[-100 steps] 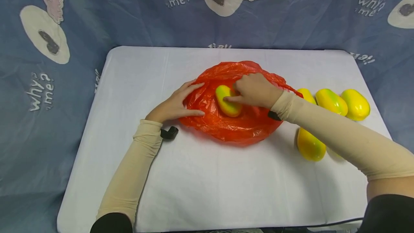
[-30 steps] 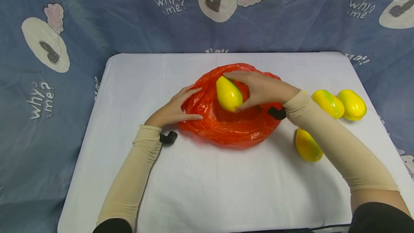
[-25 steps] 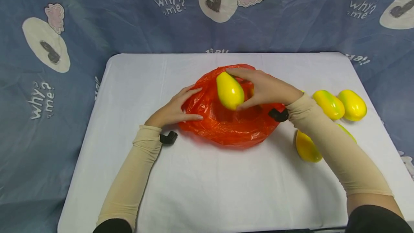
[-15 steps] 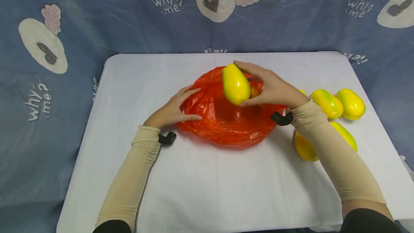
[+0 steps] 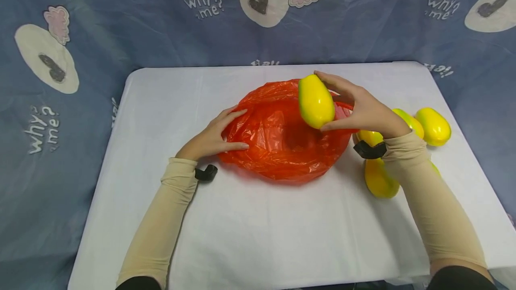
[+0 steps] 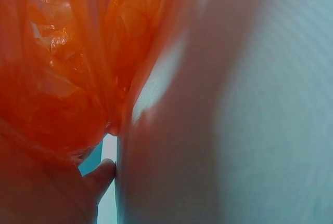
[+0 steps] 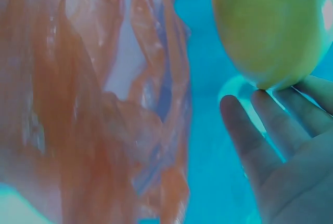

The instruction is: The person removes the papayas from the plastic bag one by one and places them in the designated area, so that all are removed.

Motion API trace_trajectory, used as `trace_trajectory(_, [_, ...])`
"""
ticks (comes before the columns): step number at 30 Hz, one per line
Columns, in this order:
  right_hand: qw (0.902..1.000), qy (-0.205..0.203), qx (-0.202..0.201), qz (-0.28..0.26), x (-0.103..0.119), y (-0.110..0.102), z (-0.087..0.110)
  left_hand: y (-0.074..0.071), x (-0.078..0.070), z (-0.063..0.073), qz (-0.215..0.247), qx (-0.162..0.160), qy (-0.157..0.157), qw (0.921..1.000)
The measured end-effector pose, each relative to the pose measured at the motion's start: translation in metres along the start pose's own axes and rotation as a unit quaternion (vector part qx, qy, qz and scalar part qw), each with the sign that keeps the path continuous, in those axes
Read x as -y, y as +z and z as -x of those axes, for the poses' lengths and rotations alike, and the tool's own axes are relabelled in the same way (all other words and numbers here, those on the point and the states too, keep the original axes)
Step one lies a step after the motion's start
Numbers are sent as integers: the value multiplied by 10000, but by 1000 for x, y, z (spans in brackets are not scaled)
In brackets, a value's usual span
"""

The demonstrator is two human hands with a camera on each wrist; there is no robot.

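Observation:
A yellow-green mango (image 5: 316,101) is held between the thumb and fingers of my right hand (image 5: 360,106), above the right part of a red plastic bag (image 5: 278,164). In the right wrist view the mango (image 7: 270,26) touches the fingertips, and the bag (image 7: 78,104) lies apart to its left. My left hand (image 5: 211,138) rests against the bag's left side, thumb and fingers spread and fairly straight. Crumpled film of the bag (image 6: 67,78) fills the left part of the left wrist view. The right hand and mango hide part of the bag's far right rim.
Several more mangoes lie at the table's right, among them one at the far right (image 5: 433,126) and one nearer (image 5: 380,180); the right forearm partly covers them. A white cloth covers the table (image 5: 258,236). Behind it hangs a blue printed curtain (image 5: 161,17).
My right hand first reached into the bag, then gripped the mango, lifted it out and carried it up and to the right. The left hand has stayed at the bag's left side.

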State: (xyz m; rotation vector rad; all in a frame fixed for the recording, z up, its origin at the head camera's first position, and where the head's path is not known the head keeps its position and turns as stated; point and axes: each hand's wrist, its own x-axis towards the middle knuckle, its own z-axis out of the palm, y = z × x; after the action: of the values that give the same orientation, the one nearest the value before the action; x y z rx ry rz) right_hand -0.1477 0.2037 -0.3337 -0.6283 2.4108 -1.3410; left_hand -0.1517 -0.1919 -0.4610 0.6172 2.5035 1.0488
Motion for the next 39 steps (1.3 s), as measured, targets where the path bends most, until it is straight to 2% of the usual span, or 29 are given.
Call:
trace_trajectory(9, [9996,195,-110,178,-5,-20,24,1,-3,-1,-20,1,23,10000])
trace_trajectory(20, [9982,2,-544,237,-14,-28,43,0,-3,1,43,-2,39,10000])
trace_trajectory(27, [9982,197,-501,249,-19,-40,58,1,-3,-1,67,22,57,10000])
trace_trajectory(32, [9989,243,-370,167,-26,-49,68,-1,-2,0,32,44,-43,10000])
trace_trajectory(39, [9989,-29,-457,60,-40,-62,90,1,0,-3,58,58,8,10000])
